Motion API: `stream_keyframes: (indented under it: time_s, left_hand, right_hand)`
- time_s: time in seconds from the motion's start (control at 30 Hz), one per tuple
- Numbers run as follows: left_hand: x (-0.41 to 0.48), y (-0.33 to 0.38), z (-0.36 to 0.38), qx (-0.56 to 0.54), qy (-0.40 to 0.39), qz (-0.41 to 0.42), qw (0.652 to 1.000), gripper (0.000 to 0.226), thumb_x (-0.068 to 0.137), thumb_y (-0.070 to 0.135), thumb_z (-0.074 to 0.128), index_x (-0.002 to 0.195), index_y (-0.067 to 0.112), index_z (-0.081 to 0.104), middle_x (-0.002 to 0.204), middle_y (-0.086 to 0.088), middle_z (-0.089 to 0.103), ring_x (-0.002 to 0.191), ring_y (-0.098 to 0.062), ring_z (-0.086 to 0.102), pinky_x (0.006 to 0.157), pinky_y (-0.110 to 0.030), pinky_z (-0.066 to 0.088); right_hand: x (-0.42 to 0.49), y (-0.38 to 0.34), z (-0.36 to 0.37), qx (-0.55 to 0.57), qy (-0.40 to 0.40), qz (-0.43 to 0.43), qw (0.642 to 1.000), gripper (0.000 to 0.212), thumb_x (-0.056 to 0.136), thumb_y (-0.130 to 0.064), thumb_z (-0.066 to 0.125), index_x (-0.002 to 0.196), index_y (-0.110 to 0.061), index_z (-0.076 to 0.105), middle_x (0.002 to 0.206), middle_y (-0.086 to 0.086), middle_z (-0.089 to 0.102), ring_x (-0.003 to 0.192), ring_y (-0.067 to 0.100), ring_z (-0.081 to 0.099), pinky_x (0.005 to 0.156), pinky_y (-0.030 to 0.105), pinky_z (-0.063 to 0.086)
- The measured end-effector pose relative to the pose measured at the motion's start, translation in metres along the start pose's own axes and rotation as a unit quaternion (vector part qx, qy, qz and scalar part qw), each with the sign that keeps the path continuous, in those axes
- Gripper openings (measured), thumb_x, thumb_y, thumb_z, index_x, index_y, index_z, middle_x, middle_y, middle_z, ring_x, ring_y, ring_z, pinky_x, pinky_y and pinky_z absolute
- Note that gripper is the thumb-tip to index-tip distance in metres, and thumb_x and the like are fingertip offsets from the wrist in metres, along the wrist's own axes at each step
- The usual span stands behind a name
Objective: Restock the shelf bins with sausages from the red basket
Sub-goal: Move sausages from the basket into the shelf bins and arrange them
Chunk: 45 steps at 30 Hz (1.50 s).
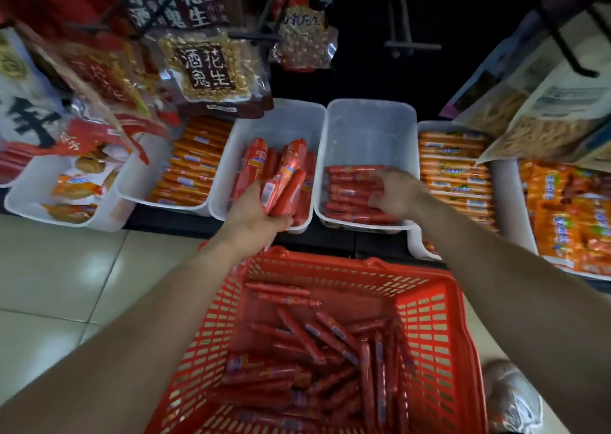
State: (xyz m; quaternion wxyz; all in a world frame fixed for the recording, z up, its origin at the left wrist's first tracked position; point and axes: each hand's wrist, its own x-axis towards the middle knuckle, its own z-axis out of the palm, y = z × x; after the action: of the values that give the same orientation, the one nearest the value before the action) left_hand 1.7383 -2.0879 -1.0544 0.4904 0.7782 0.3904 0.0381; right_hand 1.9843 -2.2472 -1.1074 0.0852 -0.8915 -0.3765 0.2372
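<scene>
A red basket point(439, 334) on the floor in front of me holds several thin and thick red sausages point(304, 337). My left hand point(254, 213) grips a bunch of thick red sausages point(281, 179), held upright over a white bin point(281, 116) that has more thick ones in it. My right hand point(395, 190) reaches into the neighbouring white bin point(370, 119), its curled fingers resting on a stacked row of thin red sausages point(350, 189); whether it holds one is unclear.
More white bins flank these: orange sausages point(195, 165) to the left, orange-wrapped sausages point(453, 169) to the right, snack packs point(568, 218) at far right. Peanut bags point(208, 70) hang on hooks above. Pale floor tiles point(66, 268) lie to the left.
</scene>
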Motion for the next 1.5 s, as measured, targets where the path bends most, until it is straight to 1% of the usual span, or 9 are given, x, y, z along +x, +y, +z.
stream_keyframes:
  time_s: [0.2,0.37,0.5,0.63,0.77,0.9,1.17,1.33,1.5]
  left_hand:
    - [0.066,0.063,0.057,0.137,-0.108,0.081,0.981,0.069,0.078,0.016,0.080,0.138,0.025,0.046,0.120,0.002,0.061,0.099,-0.019,0.062,0.074,-0.029,0.050]
    - [0.114,0.092,0.123,0.330,-0.194,0.153,0.911,0.075,0.077,0.020,0.081,0.140,0.032,0.043,0.125,0.001,0.059,0.103,-0.022,0.058,0.089,-0.038,0.051]
    - [0.126,0.075,0.152,0.430,-0.220,0.174,0.858,0.053,0.088,0.024,0.070,0.136,0.029,0.049,0.132,-0.003,0.059,0.105,-0.023,0.057,0.084,-0.033,0.046]
    - [0.136,0.054,0.147,0.425,-0.210,0.157,0.867,0.087,0.079,0.056,0.074,0.151,0.024,0.036,0.154,-0.005,0.041,0.136,-0.029,0.042,0.110,-0.038,0.038]
    - [0.146,0.052,0.154,0.451,-0.155,0.150,0.866,0.082,0.090,0.058,0.058,0.155,0.021,0.025,0.160,-0.007,0.028,0.145,-0.030,0.026,0.117,-0.047,0.028]
    - [0.140,0.058,0.174,0.329,-0.158,0.126,0.922,0.077,0.093,0.055,0.056,0.155,0.021,0.024,0.160,-0.007,0.027,0.147,-0.029,0.026,0.118,-0.049,0.028]
    - [0.141,0.032,0.166,0.416,-0.178,0.117,0.884,0.098,0.086,0.065,0.059,0.158,0.027,0.005,0.167,0.003,-0.001,0.152,-0.025,-0.002,0.123,-0.048,0.005]
    - [0.146,0.031,0.157,0.413,-0.233,0.130,0.871,0.091,0.081,0.063,0.067,0.155,0.042,0.018,0.166,0.011,-0.002,0.152,-0.023,-0.002,0.123,-0.050,0.007]
    - [0.160,0.037,0.162,0.384,-0.153,0.154,0.897,0.116,0.067,0.080,0.066,0.157,0.034,0.009,0.165,0.006,0.006,0.151,-0.024,0.006,0.121,-0.049,0.013]
  right_hand:
    - [-0.045,0.045,-0.013,0.131,0.147,0.045,0.979,0.031,0.088,-0.022,0.061,0.118,-0.022,0.065,0.113,0.001,0.067,0.101,0.023,0.063,0.078,0.030,0.048]
    - [-0.072,0.081,0.011,0.196,0.177,0.088,0.961,0.020,0.087,-0.019,0.065,0.108,-0.020,0.067,0.102,-0.001,0.069,0.095,0.022,0.065,0.076,0.031,0.047]
    - [-0.076,0.084,0.037,0.215,0.166,0.083,0.959,0.021,0.090,-0.021,0.061,0.110,-0.021,0.065,0.107,0.000,0.067,0.093,0.022,0.064,0.073,0.028,0.041]
    - [-0.073,0.081,0.053,0.259,0.183,0.093,0.944,0.028,0.096,-0.037,0.054,0.121,-0.024,0.057,0.112,0.003,0.065,0.101,0.027,0.061,0.078,0.035,0.045]
    - [-0.071,0.080,0.054,0.250,0.172,0.085,0.949,0.035,0.098,-0.044,0.048,0.131,-0.034,0.050,0.119,0.004,0.065,0.107,0.028,0.060,0.083,0.041,0.048]
    - [-0.072,0.079,0.053,0.235,0.174,0.098,0.951,0.033,0.099,-0.040,0.049,0.131,-0.032,0.052,0.121,0.004,0.062,0.107,0.030,0.059,0.078,0.036,0.045]
    - [-0.071,0.074,0.049,0.224,0.155,0.123,0.954,0.035,0.100,-0.041,0.046,0.133,-0.031,0.051,0.125,0.004,0.057,0.106,0.030,0.059,0.075,0.035,0.040]
    - [-0.072,0.073,0.049,0.223,0.151,0.127,0.955,0.035,0.100,-0.041,0.045,0.132,-0.030,0.052,0.125,0.004,0.057,0.105,0.029,0.059,0.075,0.035,0.040]
    - [-0.070,0.073,0.050,0.214,0.150,0.131,0.956,0.035,0.100,-0.042,0.044,0.133,-0.031,0.050,0.125,0.003,0.056,0.105,0.028,0.059,0.075,0.034,0.039]
